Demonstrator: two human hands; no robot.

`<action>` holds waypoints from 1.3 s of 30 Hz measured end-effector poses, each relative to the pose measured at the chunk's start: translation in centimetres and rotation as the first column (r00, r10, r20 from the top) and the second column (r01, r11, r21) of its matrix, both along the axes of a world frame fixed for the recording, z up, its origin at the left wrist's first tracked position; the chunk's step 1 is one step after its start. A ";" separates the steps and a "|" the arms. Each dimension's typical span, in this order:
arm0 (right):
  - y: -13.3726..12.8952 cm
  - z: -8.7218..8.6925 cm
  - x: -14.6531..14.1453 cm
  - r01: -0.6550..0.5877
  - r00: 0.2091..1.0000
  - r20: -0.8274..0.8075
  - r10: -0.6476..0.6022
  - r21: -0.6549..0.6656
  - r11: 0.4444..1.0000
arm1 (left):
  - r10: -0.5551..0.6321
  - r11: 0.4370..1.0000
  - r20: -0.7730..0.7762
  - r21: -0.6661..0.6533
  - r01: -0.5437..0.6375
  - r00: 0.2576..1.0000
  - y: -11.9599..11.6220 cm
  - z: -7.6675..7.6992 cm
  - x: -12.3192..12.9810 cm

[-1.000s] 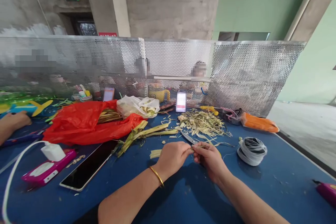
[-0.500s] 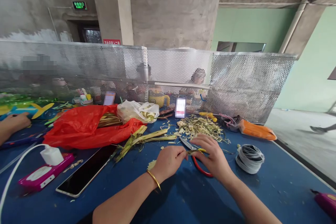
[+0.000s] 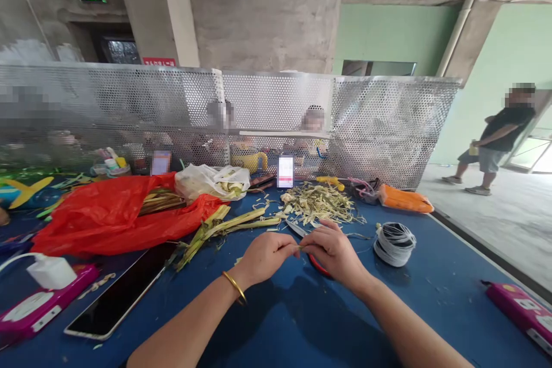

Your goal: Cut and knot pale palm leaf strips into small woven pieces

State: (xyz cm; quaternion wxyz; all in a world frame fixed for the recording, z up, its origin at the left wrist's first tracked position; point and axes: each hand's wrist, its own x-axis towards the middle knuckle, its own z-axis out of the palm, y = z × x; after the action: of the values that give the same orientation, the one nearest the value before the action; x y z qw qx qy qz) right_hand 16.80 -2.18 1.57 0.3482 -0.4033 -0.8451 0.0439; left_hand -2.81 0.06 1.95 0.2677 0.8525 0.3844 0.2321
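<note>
Head view: the hands (image 3: 335,248) now hide more of the scissors (image 3: 296,229).

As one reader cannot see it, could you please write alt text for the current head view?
The left hand and right hand pinch a thin strip over a blue table. Scissors, partly hidden by the right hand, lie near a heap of shavings; a red bag and a dark-screened phone lie left, a coil of cord right.

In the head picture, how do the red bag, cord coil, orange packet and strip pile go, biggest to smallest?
1. Red bag
2. Strip pile
3. Cord coil and orange packet: too alike to rank
</note>
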 end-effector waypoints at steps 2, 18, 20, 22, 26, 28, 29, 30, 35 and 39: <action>0.0 -0.3 -0.1 0.031 0.999 -0.034 -0.031 -0.012 0.999 | -0.007 1.000 -0.006 -0.002 0.007 1.000 0.1 0.0 -0.1; 0.0 -1.2 -0.3 0.062 0.998 0.018 -0.062 0.021 0.998 | 0.013 0.987 -0.155 0.162 0.013 0.988 -0.7 -0.7 0.7; 0.0 -1.0 -0.3 0.076 0.997 0.031 -0.076 -0.008 0.997 | 0.004 0.982 -0.158 0.186 0.026 0.987 -0.7 -0.7 0.5; 0.2 -0.5 0.0 0.126 0.987 0.102 -0.121 -0.048 0.991 | 0.010 0.978 -0.165 0.208 0.025 0.986 -0.7 -0.6 0.4; 0.6 0.8 1.5 0.426 0.857 0.364 -0.365 -0.100 0.899 | 0.144 0.973 -0.182 0.205 -0.106 0.973 -0.2 -0.5 0.2; 0.7 0.9 2.3 0.525 0.784 0.446 -0.431 -0.109 0.844 | 0.214 0.967 -0.176 0.177 -0.183 0.961 0.0 -0.5 0.2; 0.7 0.7 2.5 0.548 0.762 0.480 -0.435 -0.118 0.828 | 0.232 0.965 -0.171 0.161 -0.205 0.958 0.1 -0.6 0.2; 0.7 0.4 2.6 0.562 0.740 0.519 -0.428 -0.129 0.817 | 0.239 0.965 -0.166 0.146 -0.216 0.957 0.1 -0.6 0.3; 0.4 -1.2 1.8 0.570 0.686 0.624 -0.374 -0.143 0.809 | 0.237 0.970 -0.151 0.100 -0.224 0.960 -0.2 -0.9 0.7; 0.5 -1.1 2.0 0.553 0.695 0.634 -0.338 -0.172 0.815 | 0.235 0.971 -0.146 0.074 -0.227 0.961 -0.4 -0.9 0.8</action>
State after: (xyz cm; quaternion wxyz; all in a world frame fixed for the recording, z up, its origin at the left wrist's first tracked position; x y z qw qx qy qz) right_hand 18.78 -1.72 0.47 -0.0021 -0.6481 -0.7614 -0.0179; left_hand -1.96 -0.38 1.04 0.1843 0.8243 0.4941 0.2059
